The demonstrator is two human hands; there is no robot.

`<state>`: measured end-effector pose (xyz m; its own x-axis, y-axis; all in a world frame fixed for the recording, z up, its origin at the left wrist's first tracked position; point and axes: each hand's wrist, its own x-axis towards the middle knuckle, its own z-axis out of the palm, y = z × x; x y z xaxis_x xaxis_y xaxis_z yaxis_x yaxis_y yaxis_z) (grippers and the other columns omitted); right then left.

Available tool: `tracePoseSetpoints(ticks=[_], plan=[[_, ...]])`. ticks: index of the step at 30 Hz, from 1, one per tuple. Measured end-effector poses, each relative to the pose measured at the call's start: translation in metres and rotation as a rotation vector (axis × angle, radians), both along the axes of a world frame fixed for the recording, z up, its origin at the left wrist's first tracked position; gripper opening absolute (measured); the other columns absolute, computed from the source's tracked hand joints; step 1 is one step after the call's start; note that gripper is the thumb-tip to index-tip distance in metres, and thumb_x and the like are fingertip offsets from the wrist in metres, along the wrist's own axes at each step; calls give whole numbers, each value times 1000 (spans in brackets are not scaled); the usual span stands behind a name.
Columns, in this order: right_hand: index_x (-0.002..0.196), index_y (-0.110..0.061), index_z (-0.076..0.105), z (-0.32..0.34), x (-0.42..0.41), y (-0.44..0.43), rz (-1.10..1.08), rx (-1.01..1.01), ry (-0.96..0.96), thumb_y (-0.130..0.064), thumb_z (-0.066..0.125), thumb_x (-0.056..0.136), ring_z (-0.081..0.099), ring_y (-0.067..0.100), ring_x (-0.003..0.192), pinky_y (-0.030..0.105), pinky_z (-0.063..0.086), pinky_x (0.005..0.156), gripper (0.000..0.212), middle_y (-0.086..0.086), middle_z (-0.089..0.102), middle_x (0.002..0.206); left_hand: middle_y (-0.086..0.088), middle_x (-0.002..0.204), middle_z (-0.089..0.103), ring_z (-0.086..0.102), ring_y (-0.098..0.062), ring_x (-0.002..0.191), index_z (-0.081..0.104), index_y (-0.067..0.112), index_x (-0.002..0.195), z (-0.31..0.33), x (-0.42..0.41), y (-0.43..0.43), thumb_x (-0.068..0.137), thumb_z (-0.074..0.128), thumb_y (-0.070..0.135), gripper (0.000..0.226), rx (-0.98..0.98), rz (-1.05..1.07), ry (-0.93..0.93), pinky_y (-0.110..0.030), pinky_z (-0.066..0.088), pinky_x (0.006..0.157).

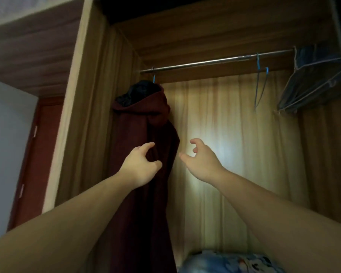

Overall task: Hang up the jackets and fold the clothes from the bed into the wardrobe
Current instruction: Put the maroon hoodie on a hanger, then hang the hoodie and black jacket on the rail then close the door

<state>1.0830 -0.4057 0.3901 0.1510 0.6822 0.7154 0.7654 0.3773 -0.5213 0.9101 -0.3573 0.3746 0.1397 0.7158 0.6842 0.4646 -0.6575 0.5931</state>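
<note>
At the wardrobe rail's [215,61] left end hangs the maroon hooded jacket [146,146], left hand [140,164] loosely curled against its cloth, likely straightening it; right hand [200,160] beside it, relaxed, empty.

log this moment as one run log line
maroon hooded jacket: hung on rail | left hand: open, at jacket | right hand: open, empty

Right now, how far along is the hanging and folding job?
Done: one maroon hooded jacket hangs from the wardrobe rail. In hand: nothing; the left hand is at the jacket's front with fingers loosely curled, and the right hand is open beside it. Left: the blue hanger hangs bare; the bed isn't visible.
</note>
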Motion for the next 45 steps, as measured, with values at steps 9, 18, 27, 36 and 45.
tracePoseSetpoints(ticks=[9, 18, 27, 36, 45], plan=[[142, -27, 40, -87, -144, -16, 208, -98, -162, -42, 58, 92, 53, 18, 117, 26, 41, 87, 56, 2, 49, 137, -3, 144, 49, 52, -19, 124, 44, 32, 144, -66, -172, -75, 89, 61, 29, 58, -108, 346, 224, -23, 41, 90], [143, -28, 39, -224, -385, -54, 580, -230, -435, -41, 57, 92, 49, 19, 125, 33, 41, 99, 56, 0, 46, 140, 6, 152, 36, 30, -22, 139, 32, 35, 149, -210, -416, -203, 90, 54, 40, 63, -427, 841, 636, -40, 31, 109], [143, -26, 38, -333, -567, -117, 1026, -367, -522, -40, 59, 90, 48, 20, 126, 36, 41, 101, 59, 1, 39, 146, 4, 150, 39, 34, -22, 137, 34, 33, 149, -309, -529, -332, 89, 55, 37, 64, -720, 1142, 479, -40, 34, 107], [142, -23, 39, -416, -653, -177, 1441, -402, -736, -40, 60, 91, 48, 26, 125, 37, 39, 101, 58, 8, 42, 141, 3, 146, 44, 39, -23, 134, 40, 32, 146, -389, -524, -433, 86, 58, 40, 63, -933, 1532, 225, -42, 42, 102], [142, -29, 38, -482, -665, -327, 1889, -319, -1022, -42, 61, 88, 49, 25, 125, 39, 43, 95, 60, 5, 43, 143, 1, 142, 46, 41, -25, 131, 46, 30, 142, -453, -422, -587, 85, 60, 38, 60, -1105, 2012, -261, -45, 42, 102]])
